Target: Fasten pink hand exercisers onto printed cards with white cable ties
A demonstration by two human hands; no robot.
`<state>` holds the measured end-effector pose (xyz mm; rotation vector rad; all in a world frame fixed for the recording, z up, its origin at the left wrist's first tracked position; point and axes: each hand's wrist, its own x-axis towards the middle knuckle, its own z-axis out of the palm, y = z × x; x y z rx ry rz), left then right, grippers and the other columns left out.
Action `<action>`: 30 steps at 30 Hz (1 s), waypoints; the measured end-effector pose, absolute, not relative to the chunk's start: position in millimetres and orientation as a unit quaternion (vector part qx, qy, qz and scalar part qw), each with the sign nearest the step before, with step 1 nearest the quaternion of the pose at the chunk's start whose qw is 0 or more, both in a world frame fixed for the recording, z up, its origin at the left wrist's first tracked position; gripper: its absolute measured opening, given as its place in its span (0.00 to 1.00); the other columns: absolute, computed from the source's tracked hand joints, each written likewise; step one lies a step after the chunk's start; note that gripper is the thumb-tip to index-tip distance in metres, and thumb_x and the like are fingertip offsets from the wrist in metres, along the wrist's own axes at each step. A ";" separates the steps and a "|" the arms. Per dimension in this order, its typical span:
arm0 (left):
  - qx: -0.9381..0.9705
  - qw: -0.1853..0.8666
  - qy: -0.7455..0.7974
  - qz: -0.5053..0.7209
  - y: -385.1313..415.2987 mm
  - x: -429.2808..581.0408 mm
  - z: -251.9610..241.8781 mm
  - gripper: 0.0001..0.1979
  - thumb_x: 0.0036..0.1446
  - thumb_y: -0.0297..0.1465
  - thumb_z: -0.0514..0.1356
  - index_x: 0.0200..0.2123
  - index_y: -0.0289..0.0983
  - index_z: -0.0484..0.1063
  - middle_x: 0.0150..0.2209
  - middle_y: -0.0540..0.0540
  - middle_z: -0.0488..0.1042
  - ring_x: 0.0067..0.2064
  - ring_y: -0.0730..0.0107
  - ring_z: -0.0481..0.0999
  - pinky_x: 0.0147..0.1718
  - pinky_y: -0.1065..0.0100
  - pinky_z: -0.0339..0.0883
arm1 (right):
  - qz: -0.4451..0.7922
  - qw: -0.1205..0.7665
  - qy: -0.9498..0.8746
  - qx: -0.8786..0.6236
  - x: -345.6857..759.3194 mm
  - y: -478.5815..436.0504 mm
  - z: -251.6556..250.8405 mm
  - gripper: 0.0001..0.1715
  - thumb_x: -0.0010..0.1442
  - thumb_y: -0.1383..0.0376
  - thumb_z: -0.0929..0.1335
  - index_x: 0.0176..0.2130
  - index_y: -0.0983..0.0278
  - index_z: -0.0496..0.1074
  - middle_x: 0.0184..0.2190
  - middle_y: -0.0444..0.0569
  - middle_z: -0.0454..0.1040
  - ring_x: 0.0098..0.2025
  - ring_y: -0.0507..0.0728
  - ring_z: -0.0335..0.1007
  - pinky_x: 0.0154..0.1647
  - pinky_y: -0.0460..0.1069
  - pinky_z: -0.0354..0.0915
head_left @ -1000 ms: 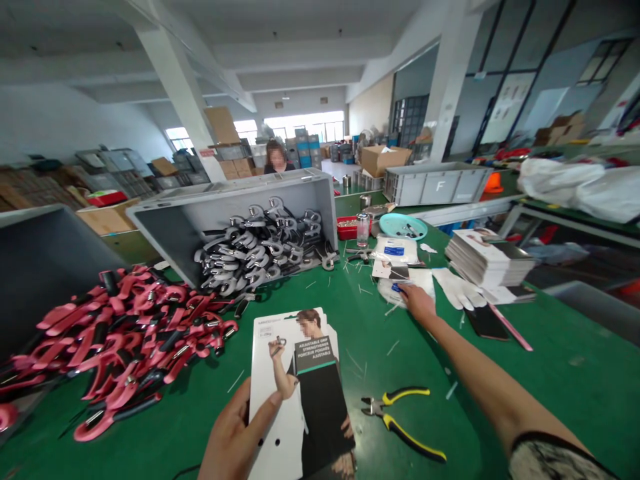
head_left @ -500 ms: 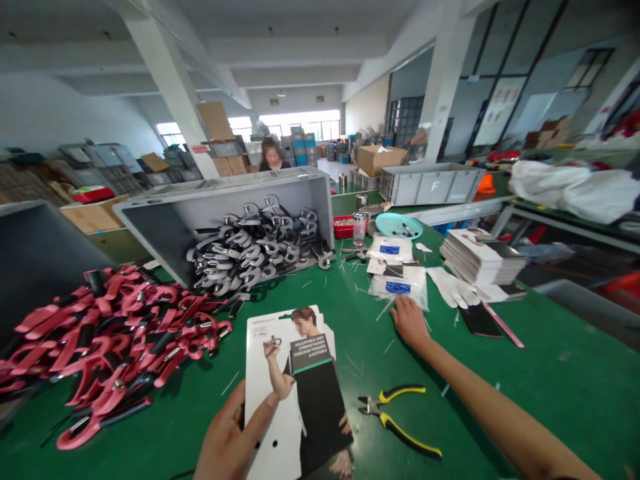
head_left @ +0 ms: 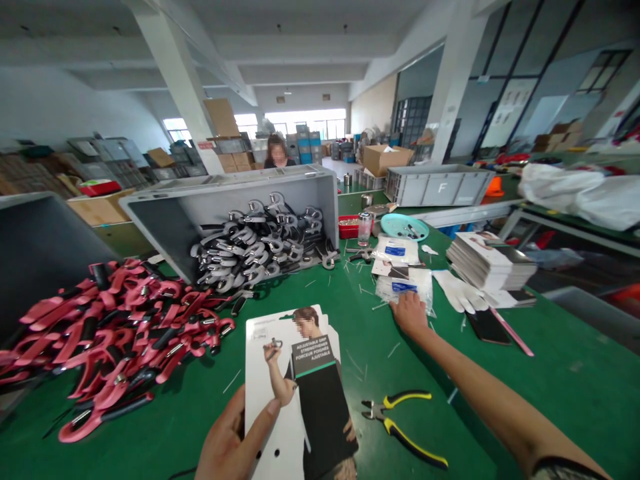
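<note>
My left hand (head_left: 237,433) grips a small stack of printed cardboard backing cards (head_left: 320,400), thumb on the front. The top card reads "Adjustable Grip Strengthener". My right hand (head_left: 413,315) reaches forward, its spread fingers on the near edge of a clear plastic bag (head_left: 423,291) with a blue label. White cable ties (head_left: 356,363) lie scattered on the green table. Between my arms lie diagonal cutters (head_left: 383,408) with yellow and black handles, jaws apart. A second bag of white ties (head_left: 403,249) lies behind the first.
Red hand grips (head_left: 130,333) are heaped at left. Grey ones (head_left: 250,250) fill a tipped grey crate (head_left: 165,227). At right are a stack of cards (head_left: 487,263), a white glove (head_left: 457,291) and a pink strip (head_left: 513,333). A person (head_left: 277,155) is behind the crate.
The view has shifted slightly, moving the scene a little to the right. My right hand has moved slightly farther onto the bag. My left hand keeps holding the cards.
</note>
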<state>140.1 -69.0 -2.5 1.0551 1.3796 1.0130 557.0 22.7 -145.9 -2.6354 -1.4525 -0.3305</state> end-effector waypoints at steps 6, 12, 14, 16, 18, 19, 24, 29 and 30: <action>0.418 0.553 0.585 0.420 -71.5 142.1 0.6 0.38 0.43 0.47 0.71 0.56 0.37 0.72 0.47 0.43 0.81 0.48 0.47 0.80 0.36 0.64 0.76 | -0.114 0.042 -0.475 -0.871 566.7 37.3 -144.0 0.26 0.67 0.51 0.65 0.56 0.65 0.68 0.60 0.57 0.65 0.60 0.66 0.62 0.59 0.65 0.59; 0.410 0.567 0.577 0.421 -70.7 140.0 -1.5 0.39 0.44 0.46 0.72 0.58 0.36 0.70 0.49 0.42 0.80 0.53 0.47 0.77 0.35 0.68 0.76 | -0.122 0.027 -0.519 -0.846 578.8 44.7 -137.5 0.26 0.66 0.52 0.66 0.58 0.64 0.67 0.61 0.55 0.64 0.61 0.66 0.60 0.60 0.66 0.58; 0.414 0.563 0.576 0.425 -70.0 139.5 -1.6 0.39 0.44 0.45 0.72 0.58 0.36 0.70 0.48 0.42 0.81 0.54 0.47 0.77 0.36 0.68 0.76 | -0.122 0.021 -0.525 -0.842 580.5 47.2 -134.5 0.28 0.66 0.52 0.66 0.59 0.63 0.65 0.61 0.55 0.64 0.61 0.66 0.61 0.60 0.66 0.58; 0.411 0.562 0.574 0.430 -70.1 139.7 -1.5 0.38 0.44 0.45 0.72 0.57 0.37 0.71 0.47 0.42 0.81 0.53 0.47 0.77 0.38 0.67 0.76 | -0.124 0.018 -0.522 -0.844 578.7 48.8 -131.9 0.28 0.66 0.52 0.66 0.59 0.63 0.66 0.59 0.55 0.66 0.59 0.66 0.63 0.59 0.66 0.60; 0.407 0.563 0.574 0.434 -70.8 139.9 -1.9 0.37 0.44 0.45 0.72 0.57 0.38 0.72 0.47 0.43 0.81 0.52 0.47 0.78 0.38 0.67 0.77 | -0.127 0.018 -0.516 -0.847 573.4 47.8 -130.7 0.26 0.66 0.52 0.66 0.57 0.64 0.67 0.57 0.55 0.67 0.58 0.65 0.64 0.58 0.66 0.60; 0.407 0.561 0.574 0.435 -71.1 139.9 -2.5 0.37 0.44 0.45 0.72 0.56 0.38 0.72 0.47 0.43 0.81 0.51 0.47 0.78 0.38 0.67 0.77 | -0.129 0.019 -0.515 -0.847 570.2 46.3 -130.8 0.25 0.66 0.52 0.66 0.55 0.64 0.68 0.57 0.55 0.67 0.58 0.65 0.64 0.58 0.65 0.60; 0.425 0.546 0.584 0.425 -69.7 136.4 -7.1 0.38 0.44 0.47 0.72 0.57 0.38 0.72 0.48 0.42 0.81 0.50 0.49 0.79 0.34 0.69 0.76 | -0.132 0.025 -0.509 -0.850 556.8 35.5 -132.1 0.25 0.67 0.50 0.64 0.54 0.64 0.68 0.56 0.55 0.67 0.58 0.65 0.62 0.57 0.64 0.59; 0.408 0.580 0.569 0.416 -68.3 133.1 -9.5 0.38 0.44 0.46 0.72 0.58 0.39 0.70 0.47 0.42 0.81 0.51 0.47 0.79 0.35 0.67 0.78 | -0.127 0.035 -0.527 -0.839 532.4 13.9 -133.8 0.22 0.67 0.56 0.65 0.55 0.66 0.68 0.51 0.57 0.70 0.54 0.66 0.63 0.54 0.62 0.57; 0.406 0.578 0.571 0.418 -68.8 133.5 -9.4 0.38 0.44 0.46 0.72 0.58 0.39 0.71 0.47 0.42 0.81 0.51 0.47 0.79 0.35 0.66 0.78 | -0.127 0.040 -0.537 -0.833 526.3 7.0 -135.1 0.22 0.66 0.58 0.65 0.55 0.67 0.67 0.50 0.59 0.70 0.54 0.67 0.62 0.54 0.62 0.56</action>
